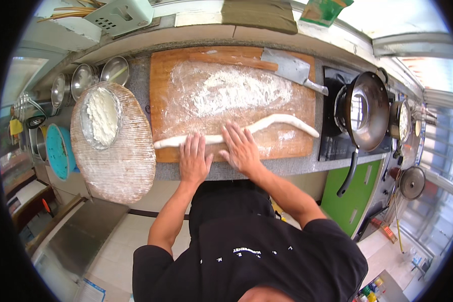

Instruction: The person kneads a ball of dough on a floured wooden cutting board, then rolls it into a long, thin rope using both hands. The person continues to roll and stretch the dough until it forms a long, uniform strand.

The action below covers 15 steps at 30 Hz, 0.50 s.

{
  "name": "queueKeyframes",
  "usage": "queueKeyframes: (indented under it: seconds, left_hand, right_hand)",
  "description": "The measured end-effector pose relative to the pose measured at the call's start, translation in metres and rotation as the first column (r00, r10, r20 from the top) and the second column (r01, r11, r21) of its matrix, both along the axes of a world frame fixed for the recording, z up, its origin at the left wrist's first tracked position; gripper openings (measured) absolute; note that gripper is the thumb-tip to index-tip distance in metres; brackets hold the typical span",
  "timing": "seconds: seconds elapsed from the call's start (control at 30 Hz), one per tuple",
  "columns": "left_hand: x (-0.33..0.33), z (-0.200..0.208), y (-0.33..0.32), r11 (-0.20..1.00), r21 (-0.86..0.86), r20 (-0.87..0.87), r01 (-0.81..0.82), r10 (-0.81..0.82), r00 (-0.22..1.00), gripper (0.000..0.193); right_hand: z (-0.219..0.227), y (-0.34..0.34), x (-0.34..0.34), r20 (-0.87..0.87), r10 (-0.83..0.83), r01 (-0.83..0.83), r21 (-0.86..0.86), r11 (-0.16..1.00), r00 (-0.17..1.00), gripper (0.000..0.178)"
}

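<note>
A long white rope of dough lies crosswise along the near part of a wooden board. My left hand rests palm down on its left portion, fingers stretched out. Beside it, my right hand lies on the middle of the rope with its fingers spread. Past the right hand the rope bends away from me, then slopes down toward the board's right edge. Loose flour is spread over the board's middle. At the far edge are a cleaver and a long flat wooden piece.
Left of the board, a round ridged tray dusted with flour carries a bowl of flour. Metal bowls stand behind it, and a teal basin is farther left. On the right, a wok sits over the cooktop, its handle jutting toward me.
</note>
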State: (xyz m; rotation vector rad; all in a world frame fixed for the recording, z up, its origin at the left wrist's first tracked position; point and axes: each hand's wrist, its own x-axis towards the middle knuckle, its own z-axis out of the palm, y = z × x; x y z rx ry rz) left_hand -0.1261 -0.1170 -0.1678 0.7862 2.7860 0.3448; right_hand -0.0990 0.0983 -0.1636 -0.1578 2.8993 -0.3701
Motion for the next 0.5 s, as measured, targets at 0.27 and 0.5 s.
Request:
queueKeyframes:
  seconds: [0.27,0.5]
  left_hand:
    - [-0.107,0.001,0.033,0.994,-0.064,-0.141,-0.086,0.076,0.987,0.075]
    - [-0.088,0.01,-0.007,0.98,-0.044,0.006,-0.193,0.193,0.981,0.058]
  right_hand:
    - [0.012,0.016,-0.124,-0.151,-0.109,0.124,0.095,0.988,0.983,0.087]
    - [0.0,0.03,-0.059,-0.277,0.11,-0.126,-0.043,0.991,0.955,0.051]
